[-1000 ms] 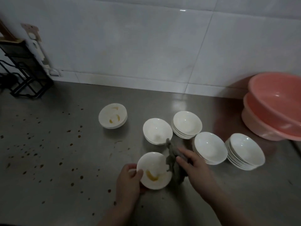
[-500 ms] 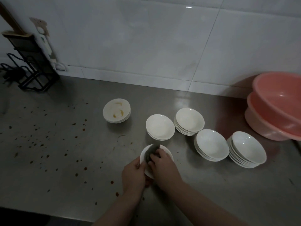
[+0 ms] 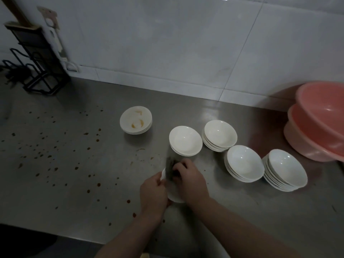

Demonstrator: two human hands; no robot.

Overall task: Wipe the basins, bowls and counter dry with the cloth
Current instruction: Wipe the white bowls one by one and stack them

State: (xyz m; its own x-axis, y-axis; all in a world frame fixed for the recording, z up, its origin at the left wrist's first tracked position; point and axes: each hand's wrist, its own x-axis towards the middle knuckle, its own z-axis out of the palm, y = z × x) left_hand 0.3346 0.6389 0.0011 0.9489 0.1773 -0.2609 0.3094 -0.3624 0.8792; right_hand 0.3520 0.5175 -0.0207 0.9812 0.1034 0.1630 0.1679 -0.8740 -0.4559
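Brown spatter covers the left of the desk (image 3: 55,183), so a cloth dragged through it could smear rather than dry. A stained bowl stack (image 3: 135,120) waits behind. The left hand (image 3: 153,194) curls its grip on the rim of the bowl (image 3: 174,194) being wiped at the front edge; the right hand (image 3: 190,180) pinches the cloth (image 3: 169,167) into it. Hard rubbing could tip it or knock the clean stack (image 3: 185,140) just behind. The pink basins (image 3: 316,125) sit far right.

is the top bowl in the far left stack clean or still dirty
Still dirty. The top bowl of the far left stack shows orange-brown smears inside, unlike the plain white insides of the other stacks' top bowls.
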